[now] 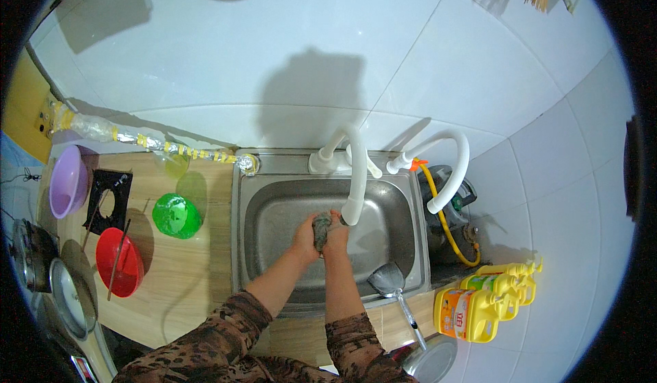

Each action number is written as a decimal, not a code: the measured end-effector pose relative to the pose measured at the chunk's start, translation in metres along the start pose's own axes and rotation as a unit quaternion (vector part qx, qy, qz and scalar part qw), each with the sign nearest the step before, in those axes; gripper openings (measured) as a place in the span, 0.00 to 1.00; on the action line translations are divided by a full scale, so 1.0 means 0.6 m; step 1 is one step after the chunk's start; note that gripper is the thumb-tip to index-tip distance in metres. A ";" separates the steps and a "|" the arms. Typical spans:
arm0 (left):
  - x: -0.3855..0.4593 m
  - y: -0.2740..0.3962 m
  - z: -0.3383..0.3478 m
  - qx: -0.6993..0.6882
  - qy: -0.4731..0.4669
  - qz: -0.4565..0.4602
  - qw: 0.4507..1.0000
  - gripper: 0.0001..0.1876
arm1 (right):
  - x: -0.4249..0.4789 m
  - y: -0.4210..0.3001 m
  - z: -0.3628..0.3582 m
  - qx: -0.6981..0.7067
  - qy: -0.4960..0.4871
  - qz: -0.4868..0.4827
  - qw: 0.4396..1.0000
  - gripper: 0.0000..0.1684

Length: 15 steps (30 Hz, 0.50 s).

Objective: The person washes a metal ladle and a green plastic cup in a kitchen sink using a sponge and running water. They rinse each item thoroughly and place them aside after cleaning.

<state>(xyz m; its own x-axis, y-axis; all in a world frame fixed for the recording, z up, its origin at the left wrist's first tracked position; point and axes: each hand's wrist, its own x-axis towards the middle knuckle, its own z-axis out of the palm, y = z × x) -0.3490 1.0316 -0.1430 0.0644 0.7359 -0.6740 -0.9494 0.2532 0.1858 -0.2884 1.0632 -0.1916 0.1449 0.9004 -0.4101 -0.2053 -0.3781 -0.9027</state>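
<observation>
Over the stainless steel sink basin (380,229), my left hand (307,237) and my right hand (336,234) hold a wet grey-green cloth or scouring pad (322,229) between them. The material looks bunched up, and my fingers are partly hidden behind it. Just beside my right hand hangs the mouth of a white gooseneck faucet (358,178). A metal wok spatula (388,279) lies across the basin's front right rim, its blade over the basin and its handle pointing towards me.
On the wooden counter at left are a green bowl (177,216), a red bowl (119,262) with a chopstick across it and a purple basin (69,180). A second white spout (451,178), a gas cylinder (441,221) and yellow detergent jugs (464,315) stand at right.
</observation>
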 end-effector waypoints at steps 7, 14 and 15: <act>0.012 0.004 -0.043 0.055 0.015 0.026 0.998 0.19 | -0.035 0.004 0.018 -0.404 -0.102 -0.134 0.899 0.23; -0.011 -0.018 -0.005 0.139 0.027 -0.029 0.990 0.24 | -0.013 -0.016 -0.026 -0.546 -0.038 -0.204 0.811 0.25; -0.017 -0.016 -0.005 0.174 -0.004 -0.032 0.984 0.22 | -0.012 -0.018 -0.031 -0.571 -0.039 -0.233 0.786 0.25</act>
<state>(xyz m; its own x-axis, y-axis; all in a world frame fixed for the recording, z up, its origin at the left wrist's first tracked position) -0.3414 1.0198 -0.1399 0.1250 0.7160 -0.6868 -0.7810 0.4979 0.3769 -0.2694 1.0565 -0.1812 -0.1223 0.9920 -0.0305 0.8614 0.0909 -0.4998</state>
